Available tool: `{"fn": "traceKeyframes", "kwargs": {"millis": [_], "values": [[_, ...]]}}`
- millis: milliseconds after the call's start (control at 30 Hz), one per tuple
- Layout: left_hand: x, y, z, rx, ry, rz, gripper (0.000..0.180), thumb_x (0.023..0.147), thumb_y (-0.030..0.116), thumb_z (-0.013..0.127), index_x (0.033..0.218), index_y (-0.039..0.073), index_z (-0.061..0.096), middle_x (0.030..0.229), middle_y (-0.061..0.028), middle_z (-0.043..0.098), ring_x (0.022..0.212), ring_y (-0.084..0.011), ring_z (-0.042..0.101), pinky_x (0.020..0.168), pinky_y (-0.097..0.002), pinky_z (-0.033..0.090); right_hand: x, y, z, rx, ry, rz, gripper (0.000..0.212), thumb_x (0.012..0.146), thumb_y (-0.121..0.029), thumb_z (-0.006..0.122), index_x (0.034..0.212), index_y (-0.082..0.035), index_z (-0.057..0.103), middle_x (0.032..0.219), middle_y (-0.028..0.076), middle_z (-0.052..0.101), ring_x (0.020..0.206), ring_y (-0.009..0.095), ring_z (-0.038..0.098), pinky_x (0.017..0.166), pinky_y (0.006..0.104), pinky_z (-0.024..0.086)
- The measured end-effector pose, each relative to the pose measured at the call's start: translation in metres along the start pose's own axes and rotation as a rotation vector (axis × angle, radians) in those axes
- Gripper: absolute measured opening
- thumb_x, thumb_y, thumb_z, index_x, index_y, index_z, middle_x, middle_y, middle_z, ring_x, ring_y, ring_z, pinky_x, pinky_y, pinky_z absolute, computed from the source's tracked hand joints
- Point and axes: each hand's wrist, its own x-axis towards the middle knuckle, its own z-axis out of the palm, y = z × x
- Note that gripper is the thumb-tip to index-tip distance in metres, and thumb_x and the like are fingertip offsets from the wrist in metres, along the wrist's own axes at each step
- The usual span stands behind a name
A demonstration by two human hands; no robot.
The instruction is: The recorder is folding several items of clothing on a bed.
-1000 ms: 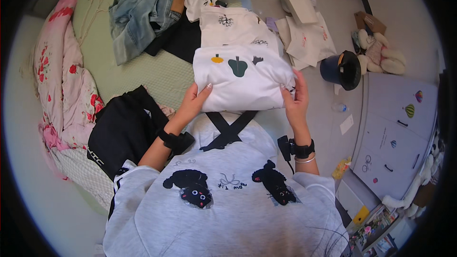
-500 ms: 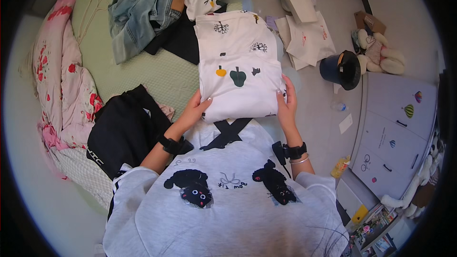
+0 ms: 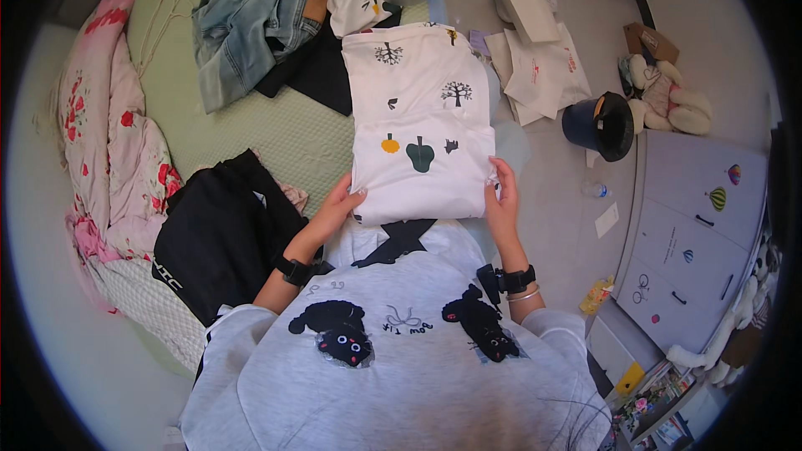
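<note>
Two near corners of a folded white cloth (image 3: 420, 121) were held, the left hand (image 3: 337, 206) pinching the left edge between thumb and fingers, the right hand (image 3: 503, 203) pinching the right edge likewise. The cloth lay spread in front of the person's grey shirt (image 3: 401, 392), printed with dark trees and a green shape. Left of it, black clothing (image 3: 221, 238) and blue jeans (image 3: 251, 33) rested on a pale green bed (image 3: 230, 134); to the right stood a dark bin (image 3: 585, 127).
</note>
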Motion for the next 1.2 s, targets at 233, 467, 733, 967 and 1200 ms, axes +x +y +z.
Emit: {"fn": "traceKeyframes", "kwargs": {"millis": [233, 467, 733, 967, 1200], "values": [[0.017, 0.010, -0.032, 0.167, -0.063, -0.150, 0.053, 0.085, 0.027, 0.053, 0.129, 0.004, 0.034, 0.094, -0.0032, 0.057, 0.080, -0.0083, 0.054, 0.072, -0.0227, 0.044, 0.053, -0.032, -0.022, -0.249, -0.369, 0.388, 0.055, 0.072, 0.005, 0.047, 0.125, -0.007, 0.039, 0.116, 0.010, 0.048, 0.093, 0.015, 0.052, 0.079, 0.0251, 0.042], [0.141, 0.045, -0.094, 0.269, 0.302, 0.045, 0.045, 0.081, 0.045, 0.053, 0.097, 0.003, 0.057, 0.089, -0.0108, 0.061, 0.075, -0.0161, 0.060, 0.066, -0.0297, 0.048, 0.198, 0.034, -0.035, -0.358, -0.235, 0.021, 0.034, 0.077, -0.010, 0.055, 0.110, -0.006, 0.052, 0.092, 0.009, 0.059, 0.077, 0.017, 0.057, 0.068, 0.0270, 0.044], [0.141, 0.131, -0.047, 1.332, 0.683, 0.100, 0.043, 0.075, 0.041, 0.060, 0.079, -0.002, 0.061, 0.073, -0.0182, 0.061, 0.073, -0.0248, 0.062, 0.061, -0.0332, 0.048, 0.287, 0.059, 0.036, -0.559, -0.342, 0.208, 0.058, 0.072, -0.031, 0.066, 0.116, 0.002, 0.047, 0.098, 0.017, 0.058, 0.087, 0.022, 0.056, 0.076, 0.0293, 0.044], [0.194, 0.096, -0.073, 0.421, 0.577, 0.159, 0.049, 0.073, 0.036, 0.065, 0.100, -0.004, 0.057, 0.084, -0.0101, 0.062, 0.074, -0.0162, 0.058, 0.067, -0.0272, 0.045, 0.287, 0.039, 0.064, -0.390, -0.157, 0.258, 0.076, 0.060, -0.021, 0.074, 0.121, 0.007, 0.036, 0.106, 0.020, 0.054, 0.092, 0.024, 0.055, 0.077, 0.0319, 0.045], [0.195, 0.113, -0.072, 0.120, 0.302, 0.276, 0.035, 0.080, 0.021, 0.063, 0.107, 0.001, 0.055, 0.093, -0.0027, 0.061, 0.085, -0.0111, 0.056, 0.077, -0.0243, 0.042, 0.305, 0.029, 0.044, 0.092, -0.378, 0.584, 0.035, 0.062, -0.015, 0.072, 0.093, -0.003, 0.060, 0.070, 0.003, 0.056, 0.060, 0.015, 0.052, 0.059, 0.0266, 0.043]]}}
